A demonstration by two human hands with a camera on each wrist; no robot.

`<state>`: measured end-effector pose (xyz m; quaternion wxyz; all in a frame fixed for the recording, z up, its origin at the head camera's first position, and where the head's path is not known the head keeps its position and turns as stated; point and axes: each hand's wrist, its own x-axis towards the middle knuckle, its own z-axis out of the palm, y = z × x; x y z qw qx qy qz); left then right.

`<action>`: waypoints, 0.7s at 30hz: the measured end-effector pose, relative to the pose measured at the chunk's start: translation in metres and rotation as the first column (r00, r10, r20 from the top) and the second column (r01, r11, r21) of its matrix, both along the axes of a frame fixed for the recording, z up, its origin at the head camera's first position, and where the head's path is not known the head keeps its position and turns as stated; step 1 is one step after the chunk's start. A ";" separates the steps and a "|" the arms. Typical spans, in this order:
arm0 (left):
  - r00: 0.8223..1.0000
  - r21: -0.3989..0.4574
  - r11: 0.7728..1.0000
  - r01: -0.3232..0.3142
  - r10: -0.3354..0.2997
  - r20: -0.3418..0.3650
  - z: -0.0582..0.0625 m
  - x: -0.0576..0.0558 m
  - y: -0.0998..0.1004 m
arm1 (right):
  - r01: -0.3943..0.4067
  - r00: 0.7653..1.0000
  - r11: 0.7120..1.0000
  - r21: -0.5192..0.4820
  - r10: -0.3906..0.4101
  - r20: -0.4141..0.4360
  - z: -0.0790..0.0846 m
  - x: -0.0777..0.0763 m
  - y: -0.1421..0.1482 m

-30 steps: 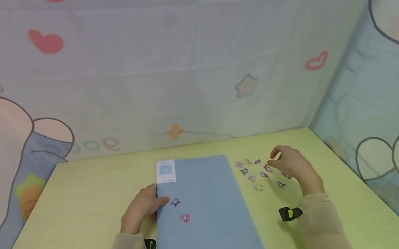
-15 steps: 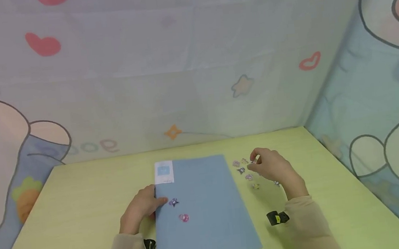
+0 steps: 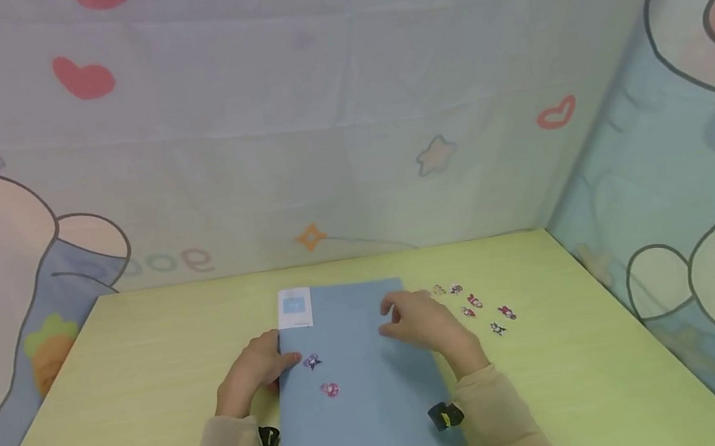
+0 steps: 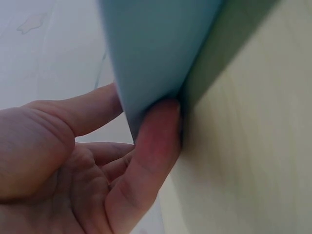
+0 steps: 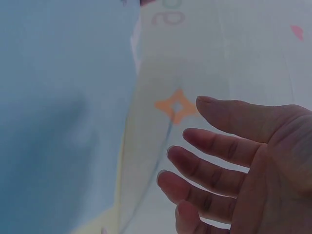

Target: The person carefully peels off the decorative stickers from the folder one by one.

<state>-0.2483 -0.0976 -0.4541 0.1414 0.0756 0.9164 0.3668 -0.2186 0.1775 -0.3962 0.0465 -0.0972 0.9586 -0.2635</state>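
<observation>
A blue folder (image 3: 364,411) lies on the table with a white label (image 3: 294,308) at its top left corner. My left hand (image 3: 256,368) pinches its left edge, thumb on top and fingers underneath; the left wrist view shows the folder (image 4: 156,53) between thumb and finger. Near that thumb are two small stickers on the cover, a dark purple one (image 3: 312,361) and a pink one (image 3: 331,389). Over the folder's upper right part hovers my right hand (image 3: 423,321), fingers loosely bent. In the right wrist view that hand (image 5: 243,161) holds nothing.
Several small character stickers (image 3: 474,301) lie scattered on the pale yellow table (image 3: 608,371) right of the folder, some perhaps hidden behind the right hand. A printed cloth (image 3: 345,108) hangs behind the table, and another (image 3: 710,215) on the right side.
My right hand has moved left from over the scattered stickers to above the folder. My left hand keeps its grip on the folder's edge, and the two stickers on the cover have not moved.
</observation>
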 end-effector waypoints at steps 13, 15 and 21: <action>1.000 -0.014 1.000 0.008 -0.009 -0.004 0.002 0.000 -0.001 | -0.193 0.981 0.971 0.139 0.193 0.011 -0.030 0.007 -0.082; 1.000 -0.014 1.000 0.007 -0.007 0.002 0.001 -0.001 0.000 | -0.203 0.979 0.966 0.161 0.203 0.018 -0.035 0.009 -0.090; 1.000 -0.011 1.000 0.007 -0.007 0.008 0.001 0.000 -0.001 | -0.221 0.974 0.953 0.209 0.226 0.000 -0.041 0.017 -0.109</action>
